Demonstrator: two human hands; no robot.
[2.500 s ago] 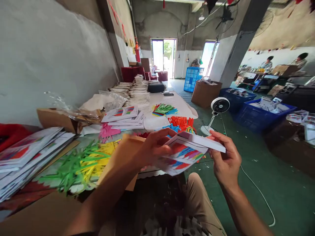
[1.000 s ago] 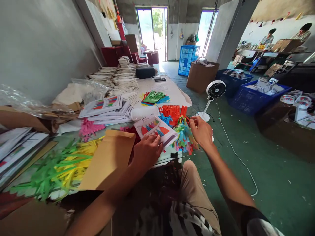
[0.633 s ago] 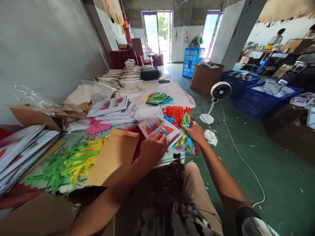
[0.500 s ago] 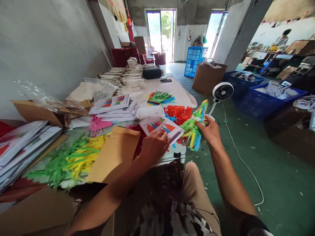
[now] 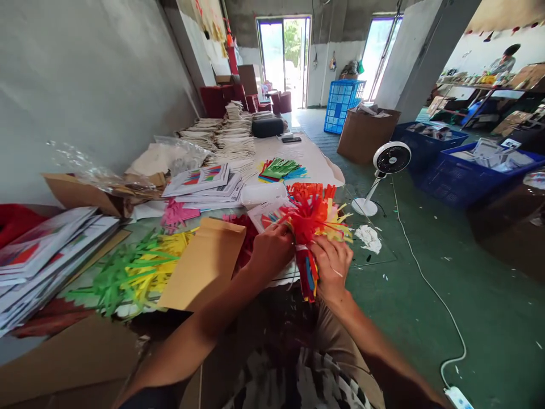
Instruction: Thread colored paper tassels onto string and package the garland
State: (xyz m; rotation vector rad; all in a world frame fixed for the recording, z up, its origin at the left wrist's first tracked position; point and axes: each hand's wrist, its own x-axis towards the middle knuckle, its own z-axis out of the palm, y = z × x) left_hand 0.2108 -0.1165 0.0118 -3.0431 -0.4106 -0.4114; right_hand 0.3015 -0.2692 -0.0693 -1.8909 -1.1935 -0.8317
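Between my two hands stands a bundle of fringed tissue paper tassels, with red, orange and yellow strips fanned out at the top. A thin white band circles its middle, and narrow red, blue and yellow folded ends point down below it. My left hand closes on the bundle's left side near the band. On the other side, my right hand has its fingers wrapped against it. Just behind my left hand lies a printed card in a clear bag, partly covered. A pile of red fringed paper is behind the bundle.
On the table are a brown envelope, green fringe, yellow fringe, pink fringe and stacked printed packets. A white fan stands on the floor at right, near blue crates. Another person works far right.
My right hand has brought the bundle left and turned it, so red fringe shows instead of green. My left hand has left the printed card and now grips the bundle.
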